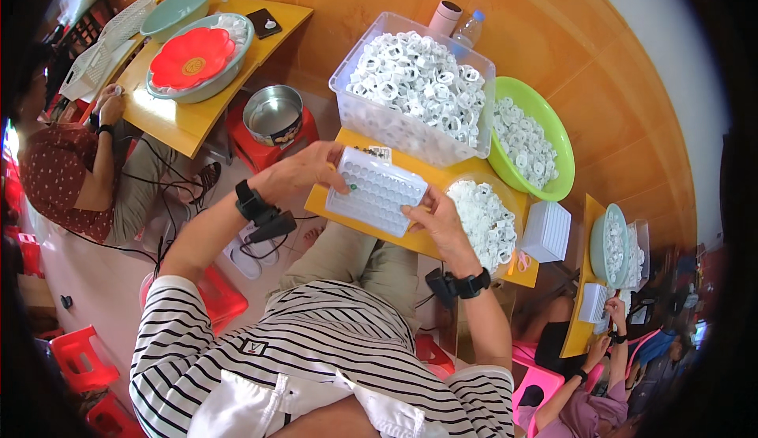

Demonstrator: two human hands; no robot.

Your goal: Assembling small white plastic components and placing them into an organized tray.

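Observation:
Both hands hold a white plastic tray point(382, 193) with rows of round pockets, above the near edge of a yellow table point(338, 203). My left hand point(317, 166) grips its left end, thumb on top, beside a tiny green spot. On its right end my right hand point(439, 219) closes with thumb and fingers. Just right of that hand, a heap of small white plastic parts point(482, 221) fills a round shallow container. Behind the tray stands a clear plastic bin point(410, 140) piled with white ring-shaped parts point(418, 83). The pockets look mostly bare, though their detail is small.
A lime green basin point(557, 134) of white parts leans beside the bin. Stacked white trays point(546, 231) and pink scissors point(521, 262) lie at the table's right. A steel pot point(272, 114) sits on a red stool to the left. Co-workers sit at yellow tables on both sides.

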